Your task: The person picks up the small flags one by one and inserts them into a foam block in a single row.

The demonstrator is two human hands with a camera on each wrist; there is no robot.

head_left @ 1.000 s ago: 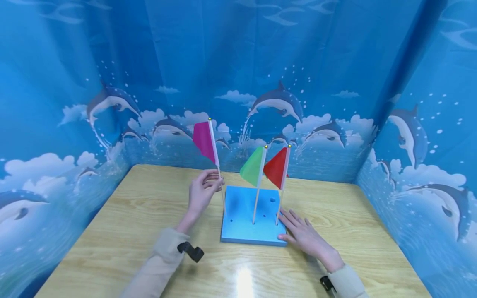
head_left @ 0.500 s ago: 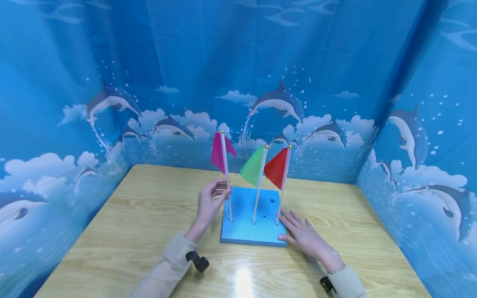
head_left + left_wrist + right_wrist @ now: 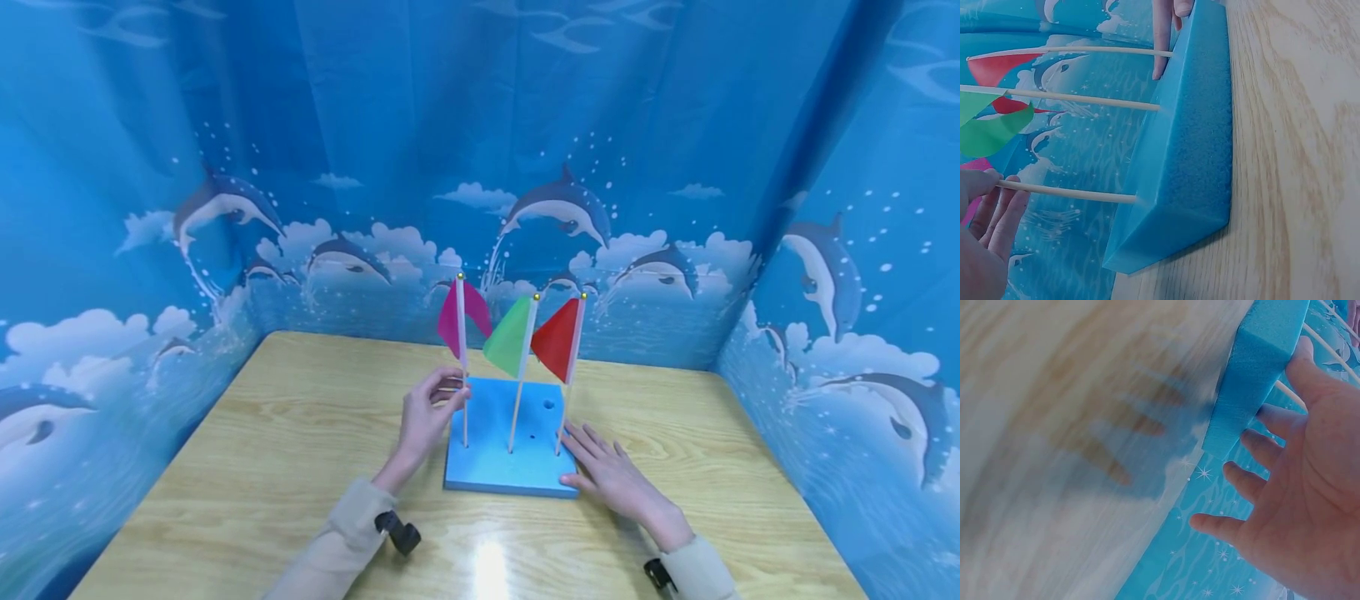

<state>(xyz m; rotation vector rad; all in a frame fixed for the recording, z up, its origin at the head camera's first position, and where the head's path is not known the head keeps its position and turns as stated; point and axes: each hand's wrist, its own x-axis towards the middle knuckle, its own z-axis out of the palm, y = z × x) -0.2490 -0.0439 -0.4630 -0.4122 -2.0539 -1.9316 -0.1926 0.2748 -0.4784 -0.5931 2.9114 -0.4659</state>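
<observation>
A blue foam block point(image 3: 491, 479) lies on the wooden table point(image 3: 262, 467). Three small flags on thin sticks stand upright in it: magenta point(image 3: 472, 312) at the left, green point(image 3: 510, 337) in the middle, red point(image 3: 557, 340) at the right. My left hand point(image 3: 454, 393) pinches the magenta flag's stick point(image 3: 464, 417) above the block; in the left wrist view the stick point(image 3: 1066, 192) enters the block point(image 3: 1191, 137) near its corner. My right hand point(image 3: 600, 467) lies flat beside the block's right front corner, fingers straight, thumb against the foam point(image 3: 1266, 356).
Blue curtains printed with dolphins point(image 3: 375, 125) close in the table at the back and on both sides. Several small holes point(image 3: 534, 433) show in the block's top. Bare tabletop lies to the left and right of the block.
My left hand has carried the magenta flag right and down; its stick now stands in the block's front left part. The right hand has stayed in place.
</observation>
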